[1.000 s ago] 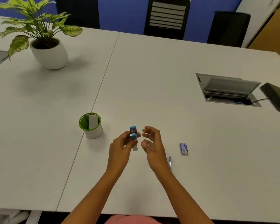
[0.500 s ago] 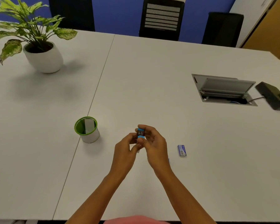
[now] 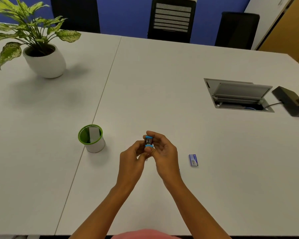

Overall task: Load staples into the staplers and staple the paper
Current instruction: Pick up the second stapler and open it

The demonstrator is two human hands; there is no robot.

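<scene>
Colours on your white table (image 3: 162, 75)

Your blue stapler (image 3: 148, 141); at 3 o'clock a blue box (image 3: 193, 160); at 9 o'clock a green-rimmed white cup (image 3: 91, 141).

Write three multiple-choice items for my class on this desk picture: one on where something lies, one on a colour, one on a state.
1. Where does the small staple box lie?
A. inside the cup
B. on the table to the right of the hands
C. beside the plant

2. What colour is the inside of the cup?
A. green
B. red
C. yellow

3. How is the stapler held?
A. resting alone on the table
B. in one hand only
C. between both hands

Answers: 1 B, the box sits flat on the table past the right hand. 2 A, its rim and lining are green. 3 C, fingers of the left hand and the right hand both grip it.
</scene>
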